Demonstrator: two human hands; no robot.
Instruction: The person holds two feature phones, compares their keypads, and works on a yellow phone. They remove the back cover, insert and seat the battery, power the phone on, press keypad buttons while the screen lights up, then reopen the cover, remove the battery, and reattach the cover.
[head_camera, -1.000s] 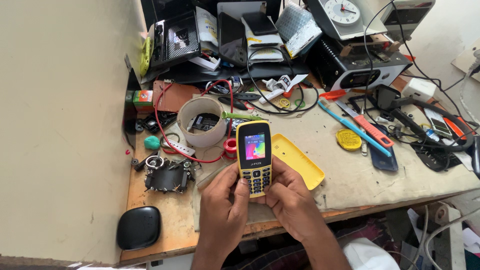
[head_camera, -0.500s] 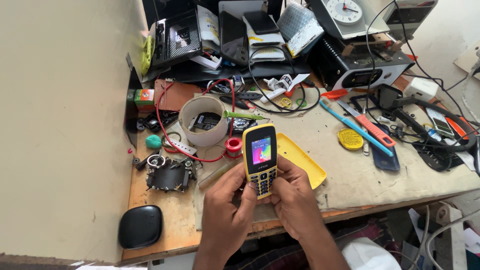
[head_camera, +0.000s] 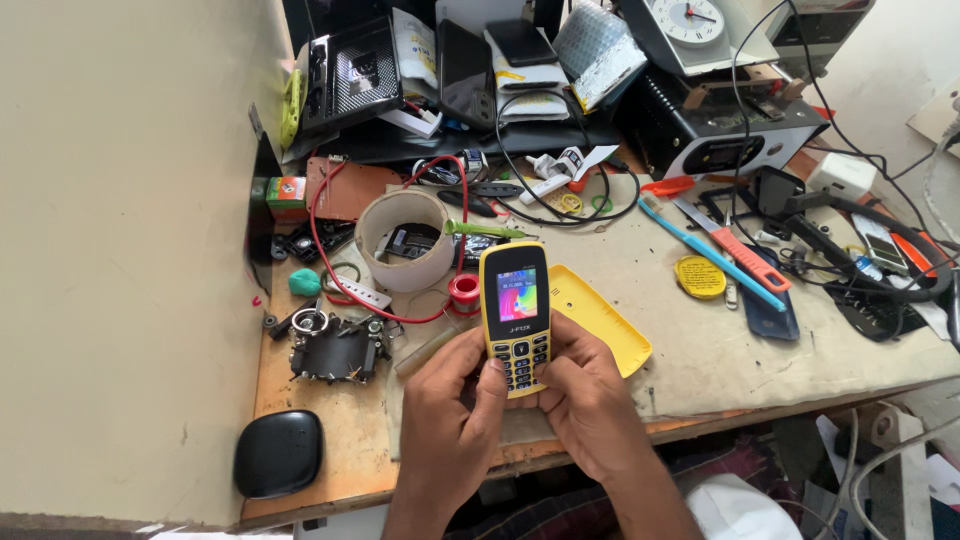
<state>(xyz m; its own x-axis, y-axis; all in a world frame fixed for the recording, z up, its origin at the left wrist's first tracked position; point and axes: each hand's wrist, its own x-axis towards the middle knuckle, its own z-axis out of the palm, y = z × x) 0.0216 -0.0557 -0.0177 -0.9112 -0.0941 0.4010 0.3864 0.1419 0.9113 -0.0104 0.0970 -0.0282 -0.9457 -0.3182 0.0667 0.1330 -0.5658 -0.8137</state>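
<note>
A small yellow keypad phone with a lit colour screen stands upright between both my hands. My left hand grips its lower left side, thumb on the keypad. From the right, my right hand wraps the lower edge, thumb also on the keys. The phone's yellow back cover lies flat on the grey mat just right of the phone, partly behind my right hand.
A wide tape roll and red wire lie behind the phone. A black clamp fixture and black oval case sit left. Blue toothbrush, orange knife, yellow tin, dark phone and cables lie right. Wall at left.
The phone has stayed in both hands and shifted slightly with them. Its screen remains lit; the thumbs have shifted a little on the keypad.
</note>
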